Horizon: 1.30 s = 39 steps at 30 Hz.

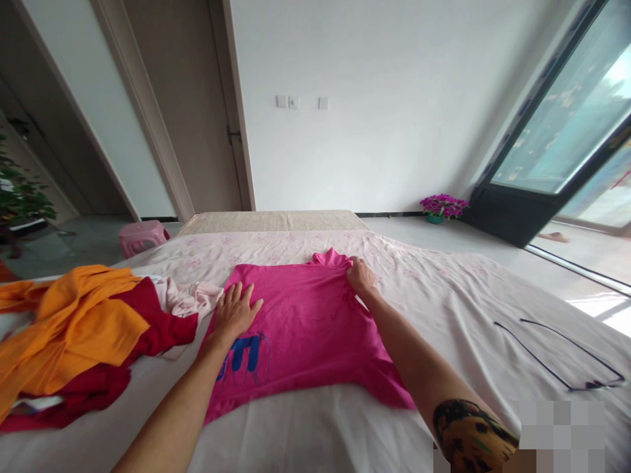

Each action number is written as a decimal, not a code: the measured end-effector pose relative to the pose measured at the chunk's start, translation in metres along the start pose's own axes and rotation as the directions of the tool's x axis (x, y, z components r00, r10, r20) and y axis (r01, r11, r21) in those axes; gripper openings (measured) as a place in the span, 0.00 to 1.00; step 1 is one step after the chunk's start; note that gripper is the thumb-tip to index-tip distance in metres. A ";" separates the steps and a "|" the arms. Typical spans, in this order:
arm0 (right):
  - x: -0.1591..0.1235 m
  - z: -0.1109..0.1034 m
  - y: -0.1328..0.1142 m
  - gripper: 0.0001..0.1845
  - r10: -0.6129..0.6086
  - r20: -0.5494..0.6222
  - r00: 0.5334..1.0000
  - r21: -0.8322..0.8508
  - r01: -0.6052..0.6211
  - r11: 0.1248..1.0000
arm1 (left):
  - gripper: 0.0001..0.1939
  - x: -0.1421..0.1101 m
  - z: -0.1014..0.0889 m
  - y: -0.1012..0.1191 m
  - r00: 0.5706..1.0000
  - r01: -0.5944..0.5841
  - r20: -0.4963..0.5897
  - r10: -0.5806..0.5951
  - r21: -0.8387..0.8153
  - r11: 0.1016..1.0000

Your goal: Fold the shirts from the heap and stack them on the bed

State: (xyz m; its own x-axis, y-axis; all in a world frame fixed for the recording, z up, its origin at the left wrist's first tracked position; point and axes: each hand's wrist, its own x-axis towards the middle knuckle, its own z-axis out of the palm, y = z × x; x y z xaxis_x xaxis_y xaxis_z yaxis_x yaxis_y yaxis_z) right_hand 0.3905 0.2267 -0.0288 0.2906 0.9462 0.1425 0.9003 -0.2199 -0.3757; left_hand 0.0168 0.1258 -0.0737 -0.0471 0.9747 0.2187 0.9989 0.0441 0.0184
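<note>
A bright pink T-shirt with a blue printed design lies spread sideways on the pale floral bedsheet. My left hand rests flat on its left part, fingers spread. At the upper right of the shirt, my right hand has its fingers closed on the fabric, where the cloth bunches up near the far edge. One sleeve of the shirt points toward me at the lower right, partly behind my right forearm.
On the left lies a heap of clothes, with an orange garment, a dark red garment and a pale pink one. Glasses lie on the right. Beyond the bed are a pink stool and potted purple flowers.
</note>
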 end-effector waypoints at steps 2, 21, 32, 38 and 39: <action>-0.001 0.000 0.002 0.23 -0.022 0.015 1.000 -0.024 0.023 0.999 | 0.35 0.000 0.001 0.000 1.000 0.004 0.002 -0.004 -0.007 1.000; -0.114 0.049 -0.067 0.41 -0.536 0.267 0.801 -0.086 0.574 0.814 | 0.36 0.001 0.003 -0.003 1.000 0.011 0.005 -0.011 0.017 1.000; -0.093 -0.007 -0.018 0.38 -0.330 0.253 0.909 -0.338 0.403 0.851 | 0.31 -0.007 -0.008 0.000 0.998 0.000 -0.069 -0.001 -0.007 1.000; -0.174 0.000 -0.039 0.37 -0.632 0.355 0.689 -0.053 0.689 0.722 | 0.29 -0.009 -0.009 0.000 0.984 -0.134 -0.134 0.118 -0.111 0.985; -0.183 0.000 -0.034 0.37 -0.660 0.344 0.668 -0.035 0.712 0.702 | 0.28 -0.010 -0.008 -0.001 0.977 -0.191 -0.116 0.178 -0.120 0.974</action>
State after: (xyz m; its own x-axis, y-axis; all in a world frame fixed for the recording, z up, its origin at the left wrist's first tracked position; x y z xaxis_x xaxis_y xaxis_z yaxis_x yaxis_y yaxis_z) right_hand 0.3068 0.0608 -0.0424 -0.5118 0.8586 0.0282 0.8498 0.5108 -0.1303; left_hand 0.0159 0.1140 -0.0679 0.1306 0.9348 0.3302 0.9811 -0.1699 0.0928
